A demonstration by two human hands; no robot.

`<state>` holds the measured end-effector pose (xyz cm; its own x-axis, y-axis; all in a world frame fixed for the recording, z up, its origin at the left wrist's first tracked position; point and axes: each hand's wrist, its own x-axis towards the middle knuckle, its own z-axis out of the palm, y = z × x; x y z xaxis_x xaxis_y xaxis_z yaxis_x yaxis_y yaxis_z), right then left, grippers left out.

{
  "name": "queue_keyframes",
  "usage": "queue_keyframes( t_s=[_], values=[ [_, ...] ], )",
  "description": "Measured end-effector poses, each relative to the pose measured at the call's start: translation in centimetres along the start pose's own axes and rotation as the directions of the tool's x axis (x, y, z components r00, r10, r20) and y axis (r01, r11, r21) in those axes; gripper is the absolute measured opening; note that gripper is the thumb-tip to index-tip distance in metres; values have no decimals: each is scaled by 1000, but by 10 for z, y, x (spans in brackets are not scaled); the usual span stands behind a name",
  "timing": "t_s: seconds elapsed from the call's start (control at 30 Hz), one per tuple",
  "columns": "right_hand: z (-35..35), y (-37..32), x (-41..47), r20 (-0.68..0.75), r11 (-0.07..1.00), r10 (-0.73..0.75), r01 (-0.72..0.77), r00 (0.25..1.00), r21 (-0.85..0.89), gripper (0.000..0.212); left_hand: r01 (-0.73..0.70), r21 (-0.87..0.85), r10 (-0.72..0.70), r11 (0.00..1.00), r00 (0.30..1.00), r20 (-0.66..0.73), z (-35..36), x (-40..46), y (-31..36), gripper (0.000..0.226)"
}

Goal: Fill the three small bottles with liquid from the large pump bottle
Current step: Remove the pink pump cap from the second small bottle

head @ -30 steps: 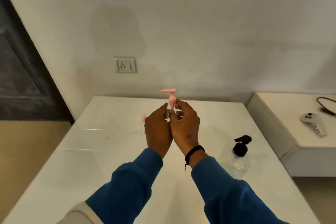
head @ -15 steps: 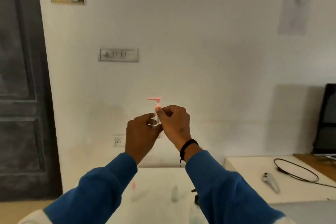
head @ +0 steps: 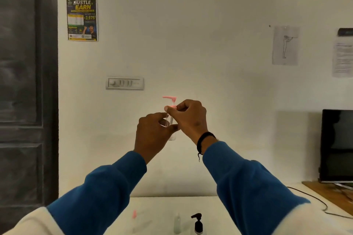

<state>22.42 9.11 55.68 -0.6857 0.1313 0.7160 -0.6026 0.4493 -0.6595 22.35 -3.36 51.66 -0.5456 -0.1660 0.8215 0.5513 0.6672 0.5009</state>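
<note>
Bottles on view number four: three small and one large. Left to right, a pink-capped bottle [head: 134,215] and a pale green bottle [head: 177,223] stand on the table [head: 158,208]; the black pump bottle [head: 197,223] stands just beside the green one. The third small bottle [head: 170,120], clear with a pink pump top, is held up at chest height. The left hand [head: 152,133] grasps its body; the right hand [head: 189,118] pinches its collar. Step in hand: probably unscrewing the top, though the threads are hidden. Next, the opened neck must go under the large bottle's spout.
</note>
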Motion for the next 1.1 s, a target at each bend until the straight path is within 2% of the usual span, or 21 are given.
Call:
queue_keyframes(
  t_s=[0.27,0.4,0.53,0.6,0.7,0.8,0.9,1.0,1.1],
  values=[
    [-3,5,12,63,997,-34,38,997,-72,44,4,-9,-4,1000,1000,12,2,1,4,51],
    [-4,9,13,128,997,-77,78,989,-6,32,40,-96,-36,995,998,42,1,3,3,49],
    [0,15,13,175,991,-21,-2,984,130,22,30,-104,-27,994,999,30,2,3,-2,51],
    [6,14,10,133,977,2,-30,991,213,20,11,-114,-10,993,1000,8,4,4,0,51],
    [14,9,7,-56,956,40,-22,998,292,33,9,-123,-11,992,1000,-20,5,7,5,48],
    [19,5,9,-157,949,69,-16,985,315,28,-6,-131,-2,991,998,-63,5,11,10,44],
    [23,2,11,-171,946,57,1,984,324,17,-25,-126,15,992,997,-80,5,12,12,45],
    [26,3,11,-108,908,93,-40,990,416,14,-28,-124,18,992,997,-74,0,12,10,46],
    [28,2,5,-70,875,115,-68,991,479,25,-31,-103,23,994,997,-74,-3,11,10,46]
  ],
)
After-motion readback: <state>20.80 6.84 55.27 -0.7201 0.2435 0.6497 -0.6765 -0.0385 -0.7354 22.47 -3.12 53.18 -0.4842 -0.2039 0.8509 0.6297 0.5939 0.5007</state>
